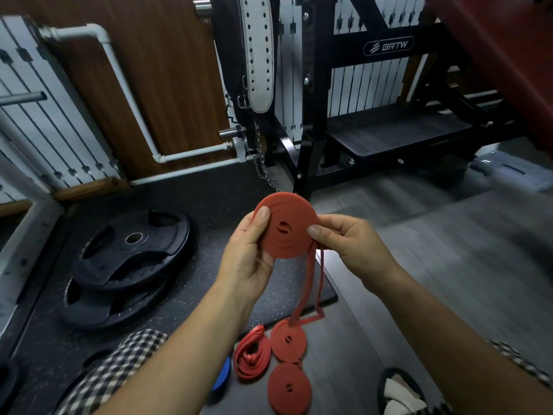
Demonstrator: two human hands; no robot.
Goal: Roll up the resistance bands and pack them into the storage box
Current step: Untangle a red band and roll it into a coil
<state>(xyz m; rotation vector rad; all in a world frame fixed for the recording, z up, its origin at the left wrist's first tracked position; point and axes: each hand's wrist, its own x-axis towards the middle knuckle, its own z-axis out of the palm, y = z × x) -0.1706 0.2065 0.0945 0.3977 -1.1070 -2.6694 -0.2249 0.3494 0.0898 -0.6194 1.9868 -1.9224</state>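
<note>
Red resistance band, mostly wound into a flat coil, is held in the air between both hands. The left hand pinches the coil, thumb on its face, and the right hand pinches the edge where the unrolled tail hangs to the floor. Rolling looks nearly done; the tail probably needs winding on next, kept tight. Finished coils and a loose band lie below, near stacked weight plates. No storage box is clearly visible.

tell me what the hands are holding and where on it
A mostly rolled red resistance band: the left hand pinches its left edge, the right hand its right edge, where the loose tail hangs.
</note>
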